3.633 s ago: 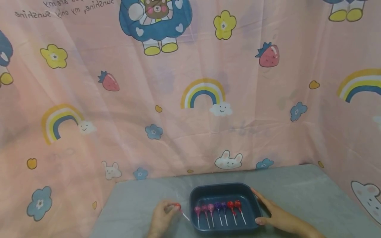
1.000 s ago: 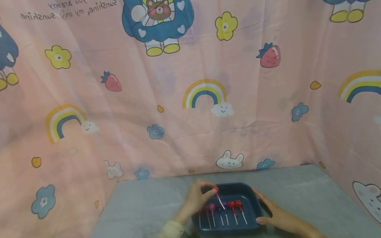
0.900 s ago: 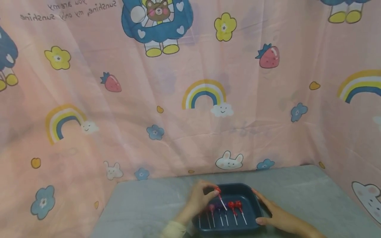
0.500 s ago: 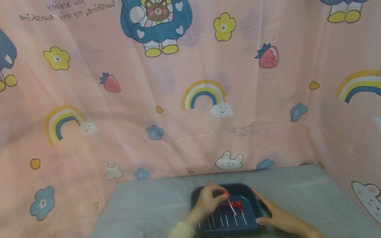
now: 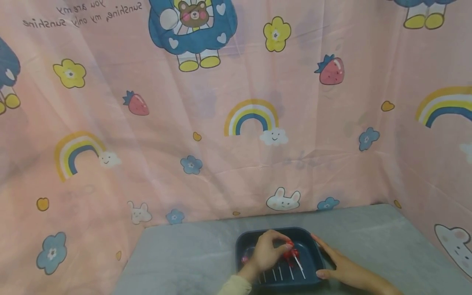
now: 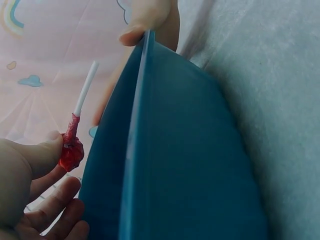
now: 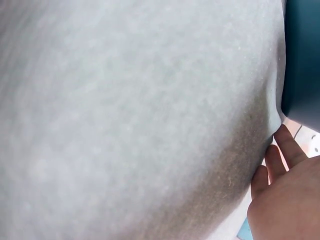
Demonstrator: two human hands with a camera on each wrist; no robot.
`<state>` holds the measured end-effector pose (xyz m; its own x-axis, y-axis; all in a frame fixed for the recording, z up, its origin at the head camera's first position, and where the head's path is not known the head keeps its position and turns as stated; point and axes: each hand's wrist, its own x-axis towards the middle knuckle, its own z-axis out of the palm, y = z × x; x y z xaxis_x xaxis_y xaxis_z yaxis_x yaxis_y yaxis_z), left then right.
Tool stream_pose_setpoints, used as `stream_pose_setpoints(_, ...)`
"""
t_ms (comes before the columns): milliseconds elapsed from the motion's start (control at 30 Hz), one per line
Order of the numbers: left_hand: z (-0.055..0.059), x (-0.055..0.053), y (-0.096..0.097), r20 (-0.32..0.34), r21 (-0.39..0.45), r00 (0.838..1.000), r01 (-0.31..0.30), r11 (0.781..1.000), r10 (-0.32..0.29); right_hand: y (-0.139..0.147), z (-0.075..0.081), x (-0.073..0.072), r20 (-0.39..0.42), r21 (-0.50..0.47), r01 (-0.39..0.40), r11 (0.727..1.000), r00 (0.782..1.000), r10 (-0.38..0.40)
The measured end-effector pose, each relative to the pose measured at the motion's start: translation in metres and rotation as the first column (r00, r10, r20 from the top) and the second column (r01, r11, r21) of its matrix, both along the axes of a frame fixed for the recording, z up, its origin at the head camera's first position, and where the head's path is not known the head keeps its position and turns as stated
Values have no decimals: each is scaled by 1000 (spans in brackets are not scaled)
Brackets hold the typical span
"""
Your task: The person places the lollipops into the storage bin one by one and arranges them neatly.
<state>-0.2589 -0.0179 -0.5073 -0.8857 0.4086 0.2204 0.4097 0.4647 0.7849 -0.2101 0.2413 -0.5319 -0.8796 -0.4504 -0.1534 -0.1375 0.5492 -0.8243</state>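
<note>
A lollipop with a shiny red wrapper (image 6: 71, 152) is pinched at its head between the thumb and fingers of my left hand (image 5: 266, 250). Its white stick points up in the left wrist view. The hand is over the dark blue tray (image 5: 240, 241), above the right part of a row of lollipops. A pink lollipop (image 5: 245, 260) shows at the row's left end; my hand covers most of the other heads, while several sticks stay visible. At the tray's right end, my right hand (image 5: 343, 266) holds its side, thumb at the rim and fingers along the outer wall.
The tray stands on a grey cloth-covered table (image 5: 184, 254). Behind it hangs a pink printed curtain (image 5: 162, 135) with rainbows, flowers and strawberries, which meets the table's back edge. Another stretch of curtain borders the table on the right.
My left hand has brought the red lollipop from left of the tray, over its rim, then rightward and lower above the row. My right hand has stayed at the tray's right end.
</note>
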Motion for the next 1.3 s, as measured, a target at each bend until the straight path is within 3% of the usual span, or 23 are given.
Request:
stream_pose_setpoints(433,4,1,15,105,29,994,-20,999,17,0,-3,-4,81,-57,-4,998,997,9)
stream_pose_setpoints(933,-12,-12,32,148,-21,986,-77,997,79,-1,-4,-4,112,-55,17,998,994,-11)
stream_pose_setpoints(1300,-17,-15,44,158,-59,985,-59,996,68,0,-3,-2,77,-50,-3,999,997,7)
